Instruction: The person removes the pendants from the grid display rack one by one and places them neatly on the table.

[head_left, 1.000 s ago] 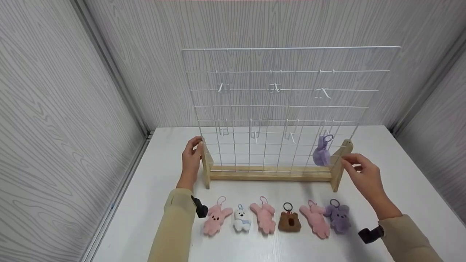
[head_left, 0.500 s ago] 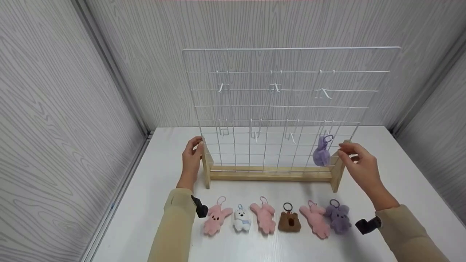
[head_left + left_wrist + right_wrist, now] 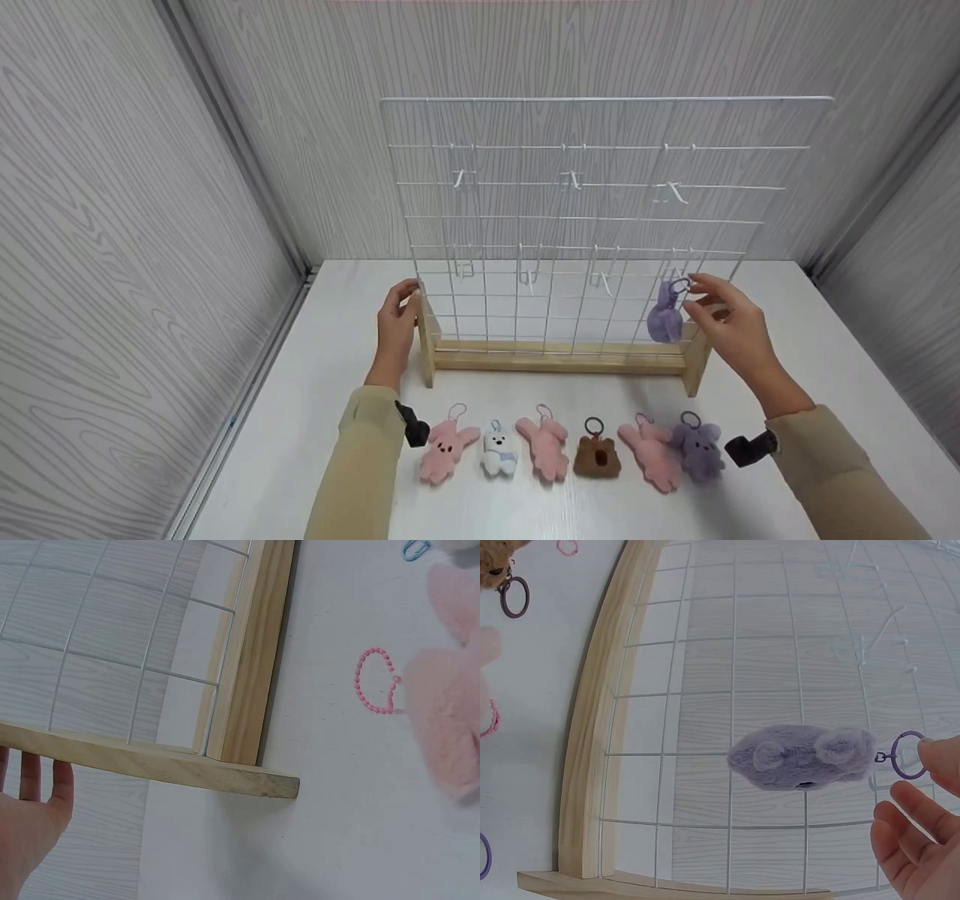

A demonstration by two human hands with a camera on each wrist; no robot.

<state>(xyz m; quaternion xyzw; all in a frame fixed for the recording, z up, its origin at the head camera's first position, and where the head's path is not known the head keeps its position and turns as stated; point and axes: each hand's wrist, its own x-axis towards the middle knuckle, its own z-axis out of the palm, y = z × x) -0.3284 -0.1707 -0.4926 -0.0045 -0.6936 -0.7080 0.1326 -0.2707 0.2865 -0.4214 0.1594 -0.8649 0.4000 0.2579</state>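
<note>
In the head view my left hand (image 3: 396,324) holds the left wooden side of a wire grid display rack (image 3: 559,361). Its curled fingers meet that wood in the left wrist view; part of the hand is out of frame. A purple plush keychain (image 3: 802,757) hangs from a lower right hook, with a purple ring (image 3: 909,755) at its top. My right hand (image 3: 731,319) is just right of this ring. One fingertip touches or nearly touches the ring, while thumb and index finger stand apart.
Several plush keychains lie in a row before the rack: pink ones (image 3: 442,454), a white one (image 3: 499,454), a brown one (image 3: 598,457) and a purple one (image 3: 700,450). White hooks (image 3: 575,180) stick out from the grid. Walls stand at the back and sides.
My right hand has moved up and left, from the rack's right wooden side to the hanging purple keychain's ring. The left hand stays at the left side.
</note>
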